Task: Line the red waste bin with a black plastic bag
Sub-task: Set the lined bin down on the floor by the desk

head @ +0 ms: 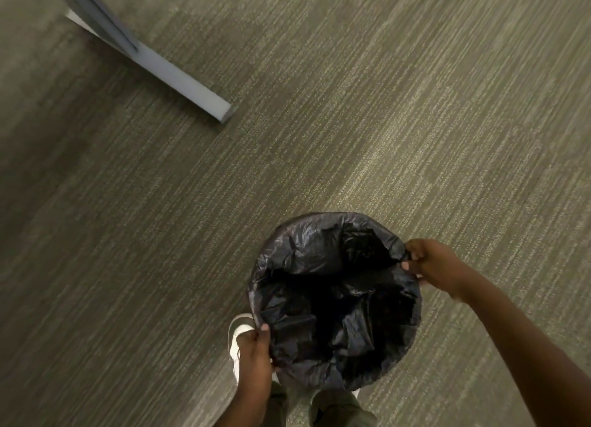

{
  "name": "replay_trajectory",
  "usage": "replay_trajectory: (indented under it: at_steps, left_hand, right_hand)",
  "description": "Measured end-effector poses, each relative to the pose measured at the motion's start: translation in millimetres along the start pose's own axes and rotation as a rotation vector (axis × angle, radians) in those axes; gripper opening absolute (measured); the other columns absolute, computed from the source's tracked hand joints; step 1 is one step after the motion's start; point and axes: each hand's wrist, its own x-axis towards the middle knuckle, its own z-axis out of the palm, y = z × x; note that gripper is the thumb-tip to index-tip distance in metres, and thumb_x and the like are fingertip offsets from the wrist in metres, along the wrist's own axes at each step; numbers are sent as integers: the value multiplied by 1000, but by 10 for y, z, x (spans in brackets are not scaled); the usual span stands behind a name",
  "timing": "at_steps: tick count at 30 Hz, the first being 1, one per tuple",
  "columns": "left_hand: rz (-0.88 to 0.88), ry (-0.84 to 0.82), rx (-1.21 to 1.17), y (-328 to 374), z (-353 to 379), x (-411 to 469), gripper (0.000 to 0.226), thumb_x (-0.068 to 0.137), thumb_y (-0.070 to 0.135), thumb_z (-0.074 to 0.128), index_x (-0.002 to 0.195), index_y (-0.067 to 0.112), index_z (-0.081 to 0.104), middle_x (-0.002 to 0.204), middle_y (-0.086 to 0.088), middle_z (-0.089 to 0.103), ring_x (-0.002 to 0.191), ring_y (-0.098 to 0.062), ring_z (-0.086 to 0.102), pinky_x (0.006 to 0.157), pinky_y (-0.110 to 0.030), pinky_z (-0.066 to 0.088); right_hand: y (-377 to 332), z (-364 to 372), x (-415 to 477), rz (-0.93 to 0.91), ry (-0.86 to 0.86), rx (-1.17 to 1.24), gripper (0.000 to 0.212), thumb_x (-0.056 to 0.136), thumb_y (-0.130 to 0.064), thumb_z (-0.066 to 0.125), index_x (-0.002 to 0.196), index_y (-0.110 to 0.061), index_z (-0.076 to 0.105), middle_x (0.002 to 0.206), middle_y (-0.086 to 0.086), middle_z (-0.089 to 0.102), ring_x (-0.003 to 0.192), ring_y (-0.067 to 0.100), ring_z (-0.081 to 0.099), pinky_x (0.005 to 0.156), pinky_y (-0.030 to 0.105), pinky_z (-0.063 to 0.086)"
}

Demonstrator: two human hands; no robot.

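A black plastic bag (323,257) is spread open in a round mouth just in front of my feet, its edge folded outward all the way around. The red waste bin is hidden under the bag; no red shows. My left hand (254,351) pinches the bag's edge at the near left side. My right hand (430,265) grips the bag's edge at the right side. The bag's inside is dark and crumpled.
Grey-green striped carpet (351,106) covers the floor all around. A pale partition foot (179,78) runs diagonally at the upper left. My white shoe (238,330) and olive trouser legs (339,410) are below the bag.
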Motion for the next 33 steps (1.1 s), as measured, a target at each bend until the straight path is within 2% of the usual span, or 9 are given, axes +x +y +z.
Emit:
replay_trajectory:
  at_steps: [3, 6, 10, 13, 15, 18, 21, 28, 33]
  left_hand:
    - [40, -39, 67, -57, -39, -7, 42, 82, 27, 56, 115, 2, 49, 108, -20, 57, 104, -39, 58, 91, -48, 50]
    - [142, 40, 155, -54, -88, 74, 31, 88, 8, 53, 117, 2, 45, 105, -18, 57, 103, -38, 57, 84, -36, 45]
    - [251, 185, 132, 144, -203, 242, 25, 85, -4, 47, 106, 7, 36, 95, -9, 53, 96, -35, 56, 84, -44, 46]
    - [320, 244, 76, 346, -346, 376, 23, 85, -7, 40, 102, 8, 34, 100, -13, 54, 94, -34, 55, 80, -39, 43]
    - [343, 309, 95, 497, -491, 491, 22, 85, -7, 39, 104, 4, 37, 101, -17, 56, 90, -34, 56, 77, -38, 42]
    - [372, 380, 176, 767, -720, 733, 28, 87, -4, 41, 114, -8, 38, 108, -31, 55, 96, -43, 57, 80, -42, 42]
    - [369, 435, 255, 1101, -973, 974, 44, 86, -10, 42, 128, -18, 31, 125, -41, 47, 114, -50, 51, 97, -47, 38]
    - [453, 406, 331, 1643, -1456, 1382, 46, 86, -11, 41, 129, -21, 28, 129, -41, 45, 116, -50, 50, 100, -48, 37]
    - [348, 378, 389, 1843, -1617, 1518, 73, 90, -5, 48, 144, -12, -1, 147, -36, 28, 127, -49, 41, 105, -52, 38]
  right_hand:
    - [-62, 42, 24, -39, 44, -166, 6, 83, -1, 63, 87, -4, 61, 85, 18, 64, 86, 38, 63, 79, 50, 55]
    - [-216, 115, 27, -98, 102, -282, 6, 82, -6, 64, 80, -7, 59, 78, 13, 62, 80, 35, 62, 72, 40, 50]
    - [-564, 292, 82, -154, 131, -360, 11, 84, -9, 63, 76, -13, 57, 79, 12, 63, 78, 30, 59, 65, 33, 43]
    - [-931, 456, 202, -203, 144, -351, 2, 85, -10, 61, 86, -8, 62, 77, 8, 60, 78, 25, 55, 67, 29, 40]
    - [-1235, 558, 298, -248, 144, -355, 8, 86, -10, 60, 78, -12, 59, 70, 4, 57, 76, 25, 55, 65, 28, 37]
    - [-1728, 687, 486, -322, 154, -388, 12, 88, -13, 59, 90, -2, 63, 90, 21, 67, 90, 35, 62, 74, 36, 45]
    - [-2194, 811, 644, -389, 179, -433, 22, 88, -15, 59, 100, 4, 62, 103, 26, 67, 100, 38, 61, 78, 36, 46]
    - [-2939, 1080, 903, -443, 176, -471, 28, 87, -15, 54, 102, 6, 62, 108, 28, 66, 107, 37, 61, 78, 38, 46]
    - [-3164, 1247, 973, -515, 173, -511, 22, 87, -10, 54, 94, 9, 62, 106, 34, 63, 100, 45, 60, 71, 39, 43]
